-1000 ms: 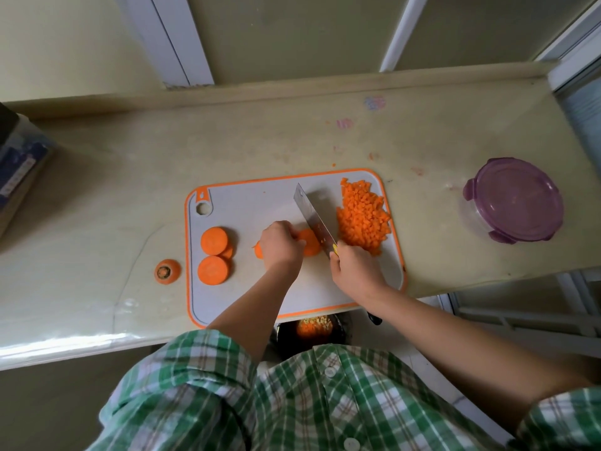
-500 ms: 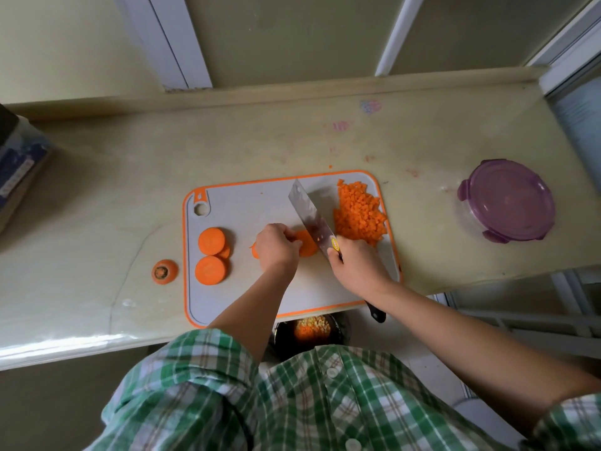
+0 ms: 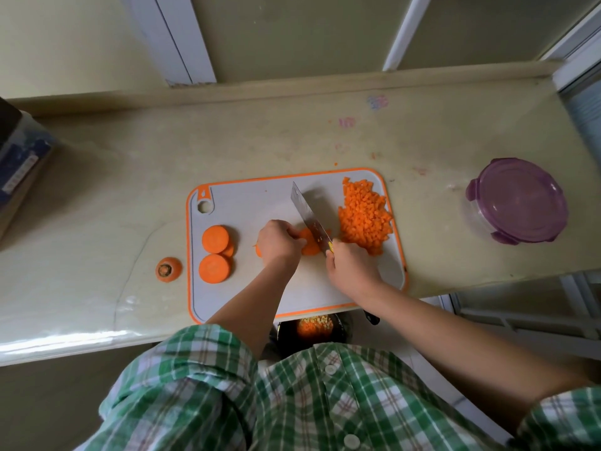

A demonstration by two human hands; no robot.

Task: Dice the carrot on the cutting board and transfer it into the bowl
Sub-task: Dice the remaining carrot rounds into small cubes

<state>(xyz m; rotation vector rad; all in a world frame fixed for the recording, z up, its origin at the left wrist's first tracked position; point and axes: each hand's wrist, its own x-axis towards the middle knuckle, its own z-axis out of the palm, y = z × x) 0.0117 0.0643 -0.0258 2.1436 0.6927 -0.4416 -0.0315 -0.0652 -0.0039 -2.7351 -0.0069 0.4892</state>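
Knife [image 3: 308, 216] edged left across carrot slice [image 3: 308, 247]

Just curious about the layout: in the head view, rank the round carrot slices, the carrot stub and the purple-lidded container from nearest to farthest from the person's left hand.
1. Round carrot slices, on the cutting board just left of the left hand.
2. Carrot stub, off the board on the counter, farther left.
3. Purple-lidded container, far right on the counter.

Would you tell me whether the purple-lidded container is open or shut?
Shut: the purple lid sits flat on top, covering it fully.
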